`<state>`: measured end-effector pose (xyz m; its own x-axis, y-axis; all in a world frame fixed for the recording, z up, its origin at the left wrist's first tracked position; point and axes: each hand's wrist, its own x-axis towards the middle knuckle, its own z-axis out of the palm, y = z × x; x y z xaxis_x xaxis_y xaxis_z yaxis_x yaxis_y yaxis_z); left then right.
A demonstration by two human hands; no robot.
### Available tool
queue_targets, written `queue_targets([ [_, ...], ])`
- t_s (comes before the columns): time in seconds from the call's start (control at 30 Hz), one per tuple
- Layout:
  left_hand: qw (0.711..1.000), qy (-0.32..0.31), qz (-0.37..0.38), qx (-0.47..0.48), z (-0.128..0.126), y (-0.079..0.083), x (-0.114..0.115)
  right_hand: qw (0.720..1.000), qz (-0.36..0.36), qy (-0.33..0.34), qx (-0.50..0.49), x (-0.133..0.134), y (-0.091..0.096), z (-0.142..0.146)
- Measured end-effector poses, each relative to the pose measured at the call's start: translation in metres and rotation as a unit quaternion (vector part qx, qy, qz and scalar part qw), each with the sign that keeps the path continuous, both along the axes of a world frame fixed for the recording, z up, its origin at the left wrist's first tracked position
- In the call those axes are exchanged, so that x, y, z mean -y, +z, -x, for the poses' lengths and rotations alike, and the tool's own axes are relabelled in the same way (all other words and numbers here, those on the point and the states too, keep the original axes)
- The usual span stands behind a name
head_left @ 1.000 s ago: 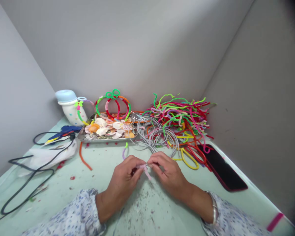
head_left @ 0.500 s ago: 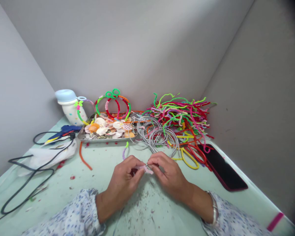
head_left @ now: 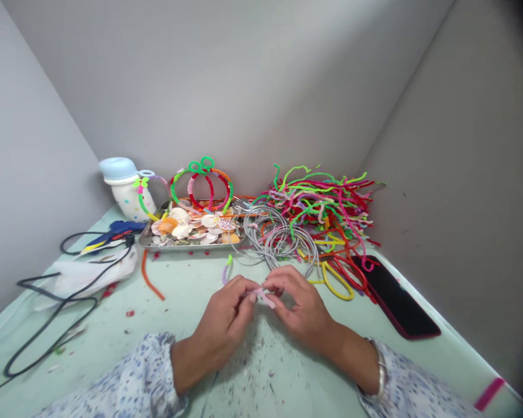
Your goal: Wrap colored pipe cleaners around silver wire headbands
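Between the fingertips of both hands is a pale pink-lilac pipe cleaner [head_left: 267, 300], its short end sticking out toward the right. My left hand [head_left: 226, 316] is closed in a pinch round it. My right hand [head_left: 303, 305], a silver bangle on its wrist, meets it from the other side with thumb and forefinger bent together on its tip. Behind the left knuckles rises a fuzzy strip of lilac and green [head_left: 227, 270]; whether it joins the held piece is hidden by the hand.
Behind the hands stand a metal tray [head_left: 192, 248] of shells and several pipe-cleaner hoops [head_left: 232, 188]. Grey wire coils [head_left: 287, 247], a pipe-cleaner heap [head_left: 322, 200] and a phone [head_left: 396, 299] lie rightward. At left are a bottle [head_left: 133, 197], black cable [head_left: 52, 299] and plastic bag [head_left: 108, 268].
The fingers have shifted slightly on the pink-lilac pipe cleaner, and its free end now shows a little further right. The view has moved very slightly; the things on the table stay put.
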<state>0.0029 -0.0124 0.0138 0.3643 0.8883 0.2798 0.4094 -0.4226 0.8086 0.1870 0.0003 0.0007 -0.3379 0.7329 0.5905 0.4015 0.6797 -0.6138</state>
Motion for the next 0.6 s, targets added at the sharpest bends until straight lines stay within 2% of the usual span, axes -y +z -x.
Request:
queue_targets([
  [0.2,0.999,0.009,0.039,0.010,-0.0018,-0.0006,0.0021,1.000,-0.011,-0.011,0.005,-0.0008,-0.0009,-0.0001],
  [0.6,0.999,0.011,0.037,-0.013,-0.0010,-0.0026,0.0026,0.998,0.054,-0.021,-0.017,0.0009,-0.0022,0.0020],
])
